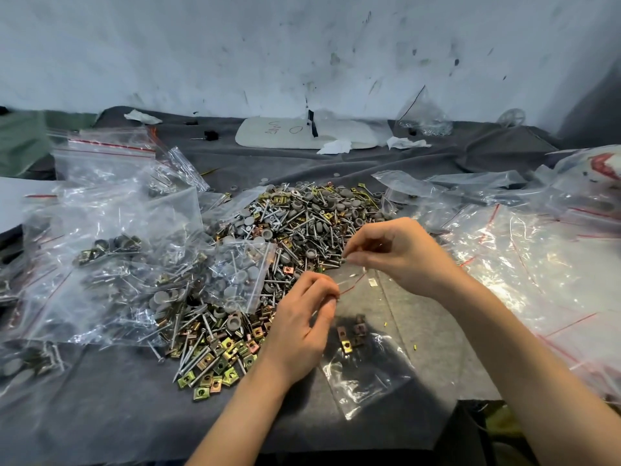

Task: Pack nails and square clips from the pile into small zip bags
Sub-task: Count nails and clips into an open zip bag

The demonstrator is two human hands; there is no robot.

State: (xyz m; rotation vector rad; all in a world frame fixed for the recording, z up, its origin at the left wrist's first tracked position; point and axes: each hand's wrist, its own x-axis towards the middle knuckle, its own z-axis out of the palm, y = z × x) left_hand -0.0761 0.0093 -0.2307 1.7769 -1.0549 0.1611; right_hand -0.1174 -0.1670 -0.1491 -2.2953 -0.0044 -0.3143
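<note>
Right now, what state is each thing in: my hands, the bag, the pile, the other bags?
small zip bag, held by its rim, square clips inside
left hand, pinching the rim
right hand, pinching the rim
pile, loose, unsorted
filled bags, heaped at left
empty bags, lying flat at right

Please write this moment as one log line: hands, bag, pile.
left hand: pinches zip bag top | right hand: pinches same top | zip bag: few square clips inside | pile: behind hands
</note>
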